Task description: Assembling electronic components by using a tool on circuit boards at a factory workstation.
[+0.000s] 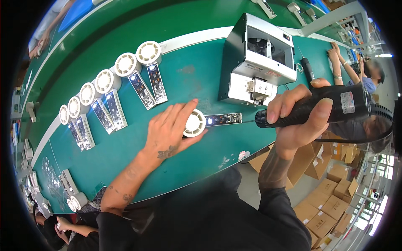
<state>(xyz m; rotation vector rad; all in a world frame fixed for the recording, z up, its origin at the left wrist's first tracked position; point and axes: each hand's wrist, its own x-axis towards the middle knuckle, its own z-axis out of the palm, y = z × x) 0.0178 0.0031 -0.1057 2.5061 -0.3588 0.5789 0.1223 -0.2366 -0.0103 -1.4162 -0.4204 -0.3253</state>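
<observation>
My left hand [165, 129] grips the round white head of a handheld fan [194, 123], thumb on the near side and fingers on the far side. The fan lies on the green bench with its handle pointing right, and a circuit board [222, 119] shows in it. My right hand [299, 113] is wrapped round a black electric screwdriver [331, 106], held level. Its thin bit reaches left to the handle's end; whether it touches cannot be made out.
A grey screw feeder [259, 58] stands behind the screwdriver. Several similar fans [125, 65] line the bench's left side, boards exposed. Another black screwdriver [307, 69] is beside the feeder. Cardboard boxes [328, 205] are at lower right. Co-workers' arms [337, 62] show at the edges.
</observation>
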